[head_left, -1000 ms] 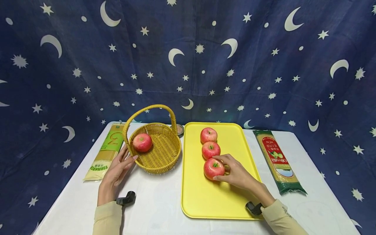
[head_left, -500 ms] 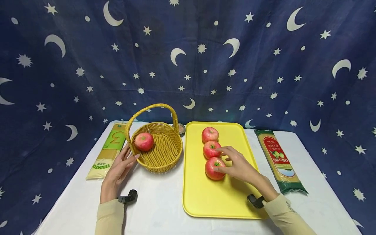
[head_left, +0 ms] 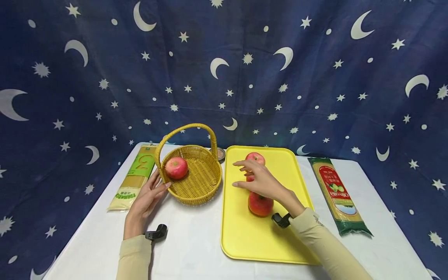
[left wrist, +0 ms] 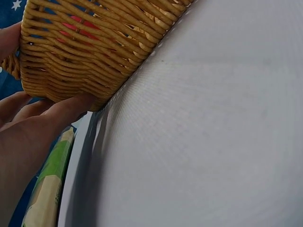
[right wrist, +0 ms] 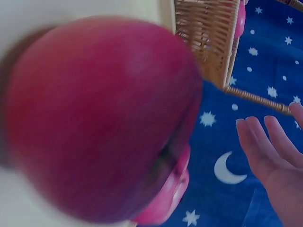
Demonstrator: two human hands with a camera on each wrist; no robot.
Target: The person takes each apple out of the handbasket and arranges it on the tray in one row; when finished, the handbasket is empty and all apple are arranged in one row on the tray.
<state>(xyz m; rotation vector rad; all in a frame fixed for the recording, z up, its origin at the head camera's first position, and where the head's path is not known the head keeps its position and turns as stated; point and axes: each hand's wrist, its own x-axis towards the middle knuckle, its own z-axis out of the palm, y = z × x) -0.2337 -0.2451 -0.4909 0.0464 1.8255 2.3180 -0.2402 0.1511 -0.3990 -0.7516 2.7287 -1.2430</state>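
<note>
My left hand holds the left side of a yellow wicker basket, thumb at the rim and fingers along the outer wall. In the left wrist view those fingers lie against the lower weave. Inside the basket sits one red apple. Over the yellow tray, my right hand holds nothing, its fingers spread toward the basket. Beneath it three apples stand in a row: the near apple, a middle one mostly hidden by the hand, and the far apple. The near apple looms large in the right wrist view.
A green-labelled pasta packet lies left of the basket. Right of the tray is a pasta packet with a red label. A small round container sits behind the basket. A dark star-patterned curtain hangs behind the white table.
My right hand has let go of the near apple, lifted and moved left across the row, leaving the apple on the tray. The left hand stays at the basket. The head view has shifted slightly.
</note>
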